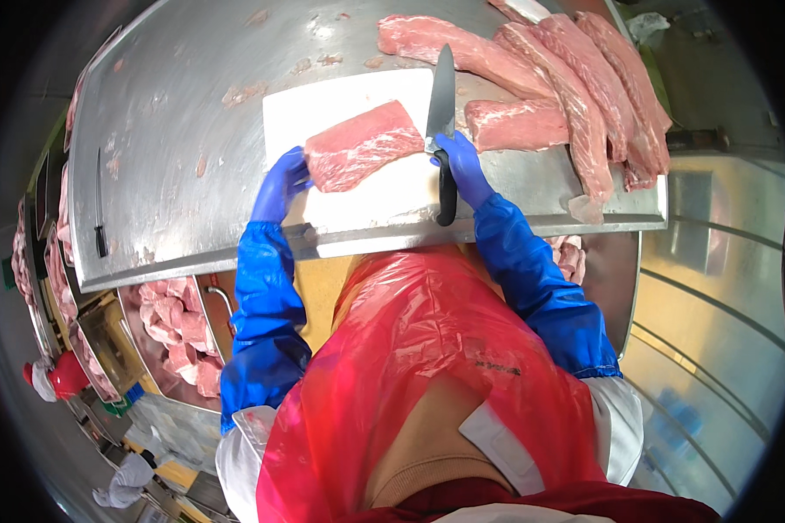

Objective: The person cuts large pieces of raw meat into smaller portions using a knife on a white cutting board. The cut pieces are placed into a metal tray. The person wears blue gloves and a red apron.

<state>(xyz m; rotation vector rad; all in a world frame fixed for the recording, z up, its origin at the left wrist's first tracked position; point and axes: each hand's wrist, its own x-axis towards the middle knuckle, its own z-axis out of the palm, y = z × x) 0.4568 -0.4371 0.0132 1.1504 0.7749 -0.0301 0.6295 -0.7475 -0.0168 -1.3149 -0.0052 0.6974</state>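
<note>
A short block of pork loin [364, 146], pink with a paler streaked side, lies on the white cutting board [292, 105]. My left hand [276, 185], in a blue glove, has its fingers curled against the block's left end. On the right, my gloved right hand [465, 166] is closed on a chef's knife [442, 96] where the blade meets the black handle. The blade points away from me, beside the block's right end and apart from it. Part of the right hand's grip is hidden behind the handle.
Several long pork loins [584, 96] and a shorter piece [516, 124] lie right of the board on the steel table [174, 113]. A thin knife [99, 205] rests at the table's left. Bins of cut meat [179, 327] stand below the edge. Two people [65, 375] are far left.
</note>
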